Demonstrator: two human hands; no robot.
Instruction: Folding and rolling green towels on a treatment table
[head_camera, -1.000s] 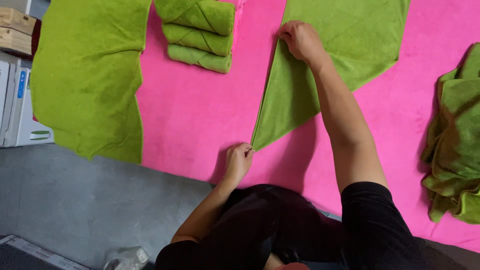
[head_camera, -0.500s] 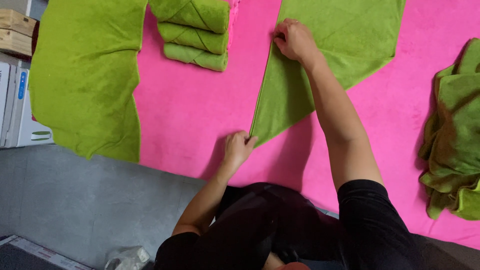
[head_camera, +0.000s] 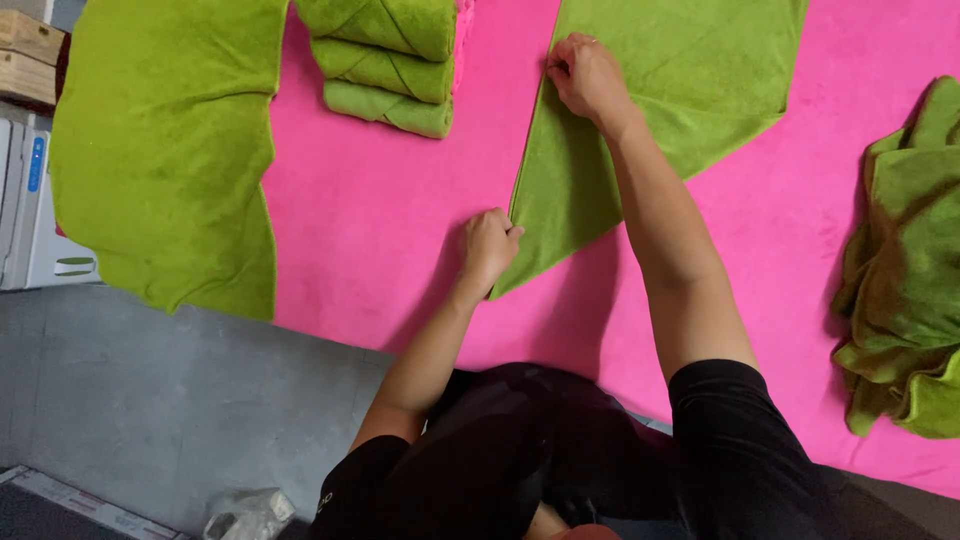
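The green towel (head_camera: 640, 110) lies flat on the pink tabletop (head_camera: 400, 230), folded so that its left edge runs straight and its near end comes to a point; the fingers of the left hand (head_camera: 487, 248) are curled and press down this near point, and the fingers of the right hand (head_camera: 585, 75) are bent and pinch the same folded edge further away; both hands touch the towel and nothing else. Compared with a second ago, the hands have almost not moved; the right hand has shifted only a little along the edge, and the fold now looks a bit straighter, so I judge that the fold is being fixed in place, not yet finished. Further out, a stack of three folded green towels (head_camera: 385, 60) stands just beside the far end; a large green cloth (head_camera: 170, 140) lies spread at the left; a crumpled green heap (head_camera: 910, 270) rests well apart at the right.
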